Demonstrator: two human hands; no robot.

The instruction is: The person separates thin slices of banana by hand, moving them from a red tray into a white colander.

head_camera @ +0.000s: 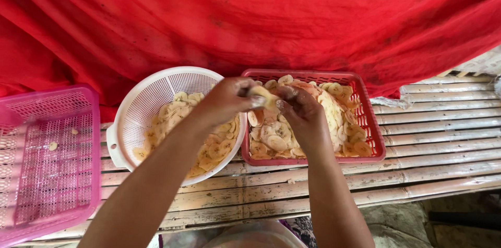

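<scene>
Head view looking straight down: the left hand (224, 101) and right hand (298, 106) meet just above the near-left corner of the red basket (373, 138), both pinching the same small pale piece of banana (263, 97). Left fingers are curled round one end, right fingertips pressed on the other, so neither hand is spread. Looks to me like the peeling or pulling-apart stage, with the piece not yet dropped anywhere. I can't make out a knife, it's too blurry there. I'd say the next bit needs a steady grip, since the piece looks slick and small.

The banana piece itself is creamy yellow, soft-looking, a bit shiny.

Inside the red basket there's a heap of round banana slices (313, 123), pale with darker centres. Just left of the red basket sits a white round strainer (136, 103), also partly filled with slices. Further left of it, a pink basket (78, 149) holds only a couple of bits. Everything rests on a slatted bamboo counter (443, 133), with red cloth (261, 18) hanging behind the red basket.
</scene>
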